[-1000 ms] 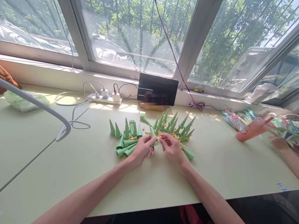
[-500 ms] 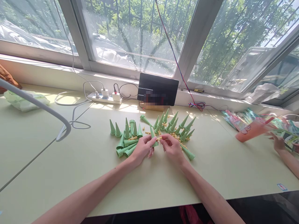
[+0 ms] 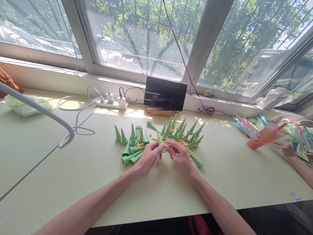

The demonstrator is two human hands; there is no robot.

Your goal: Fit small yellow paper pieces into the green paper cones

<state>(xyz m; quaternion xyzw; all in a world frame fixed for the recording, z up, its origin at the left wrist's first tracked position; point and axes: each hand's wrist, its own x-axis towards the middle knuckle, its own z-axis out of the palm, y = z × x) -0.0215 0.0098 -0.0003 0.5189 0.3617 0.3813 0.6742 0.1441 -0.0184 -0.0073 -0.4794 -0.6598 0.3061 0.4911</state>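
My left hand (image 3: 151, 154) is closed around a green plastic cone spike (image 3: 159, 139), its tip pointing up. Close against that cone's side, my right hand (image 3: 179, 153) pinches a small yellow plastic piece (image 3: 165, 145), mostly covered by the fingers. To the left, several green cones (image 3: 124, 139) stand upright, and others (image 3: 133, 155) lie on their sides by my left wrist. More upright cones (image 3: 181, 130) fill the space behind my right hand. Small yellow pieces (image 3: 185, 143) are scattered among them, and one cone (image 3: 196, 159) lies beside my right hand.
A dark tablet (image 3: 165, 93) leans by the window. A power strip (image 3: 110, 102) with cables sits left of it. At right are an orange-red cup (image 3: 262, 137), plastic packets (image 3: 245, 126) and another person's hand (image 3: 286, 150). A grey bent tube (image 3: 44, 112) crosses the left foreground.
My right hand has shifted slightly left, bringing the yellow piece against the green cone. The other person's hand at right has moved a packet slightly. My left hand stays in place.
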